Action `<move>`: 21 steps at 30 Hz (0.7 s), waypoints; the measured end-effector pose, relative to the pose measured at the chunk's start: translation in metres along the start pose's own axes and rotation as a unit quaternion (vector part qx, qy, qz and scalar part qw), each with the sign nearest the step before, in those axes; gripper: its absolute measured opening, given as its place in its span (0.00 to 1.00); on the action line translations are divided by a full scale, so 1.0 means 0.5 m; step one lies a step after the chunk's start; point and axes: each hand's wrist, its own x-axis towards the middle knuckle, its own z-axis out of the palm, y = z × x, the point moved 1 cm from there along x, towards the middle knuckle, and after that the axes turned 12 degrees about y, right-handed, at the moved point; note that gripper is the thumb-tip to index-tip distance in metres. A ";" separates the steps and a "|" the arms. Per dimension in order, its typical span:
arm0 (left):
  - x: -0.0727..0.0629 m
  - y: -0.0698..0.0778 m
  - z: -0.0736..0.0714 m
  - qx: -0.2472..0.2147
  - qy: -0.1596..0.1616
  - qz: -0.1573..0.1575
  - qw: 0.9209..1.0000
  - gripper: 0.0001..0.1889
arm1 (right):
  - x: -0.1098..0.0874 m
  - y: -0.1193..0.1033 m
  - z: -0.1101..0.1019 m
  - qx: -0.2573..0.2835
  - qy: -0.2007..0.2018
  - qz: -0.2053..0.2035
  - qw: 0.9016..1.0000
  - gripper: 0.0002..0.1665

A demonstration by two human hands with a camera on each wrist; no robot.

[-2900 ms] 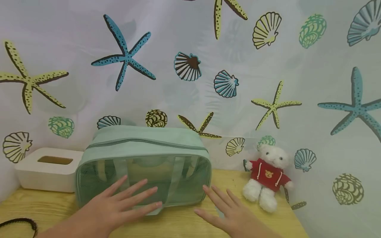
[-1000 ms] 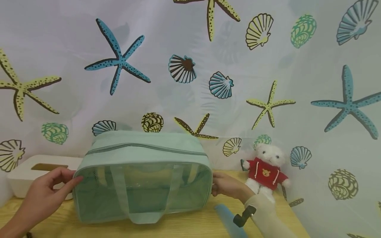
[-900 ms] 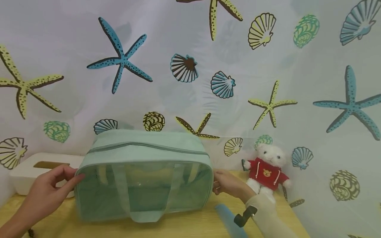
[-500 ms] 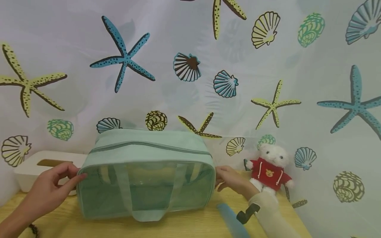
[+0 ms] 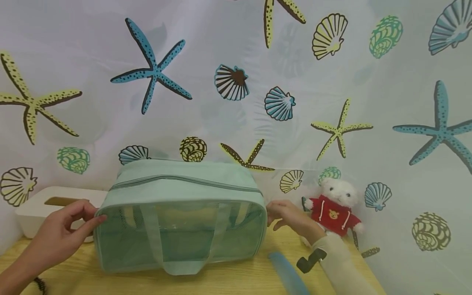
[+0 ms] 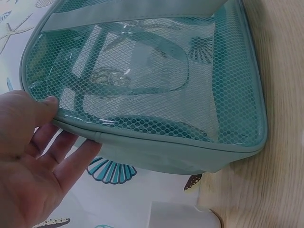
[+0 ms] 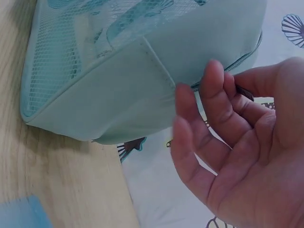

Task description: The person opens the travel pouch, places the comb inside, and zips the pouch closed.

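Observation:
A mint-green toiletry bag (image 5: 180, 229) with clear mesh front, strap handles and a top zipper stands upright in the head view, its zipper line drawn closed across the top. My left hand (image 5: 60, 229) pinches the bag's front left edge; in the left wrist view the thumb lies on the mesh side and the fingers (image 6: 78, 159) are behind the piping. At the opposite end, my right hand (image 5: 291, 217) pinches a small dark zipper pull (image 7: 244, 92) between thumb and fingers, at the zipper's end. Its other fingers are curled loosely beside the bag's end panel (image 7: 128, 99).
A white tissue box (image 5: 37, 205) stands behind my left hand. A blue comb (image 5: 289, 274) lies on the wooden table (image 5: 228, 282) in front of my right forearm. To the right, a white teddy bear (image 5: 333, 215) in a red hoodie leans against the patterned curtain (image 5: 228, 123).
Both hands were spread in front of the bag at first; they have since moved to its two ends. Lately the right hand has risen slightly along the right end, while the left stays on its edge.

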 end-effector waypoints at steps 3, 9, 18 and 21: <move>-0.002 0.001 0.000 -0.009 -0.001 -0.001 1.000 0.09 | 0.001 -0.010 -0.004 0.000 -0.001 -0.001 1.000 0.15; -0.002 -0.001 0.000 -0.007 0.001 0.002 1.000 0.09 | 0.000 -0.033 -0.012 0.018 0.001 -0.017 1.000 0.17; -0.001 0.002 -0.002 -0.012 0.000 0.001 1.000 0.09 | 0.002 -0.057 -0.016 0.032 0.001 -0.034 0.999 0.18; -0.002 0.003 -0.002 -0.006 0.000 0.002 1.000 0.09 | 0.001 -0.067 -0.016 0.037 -0.003 -0.042 0.998 0.18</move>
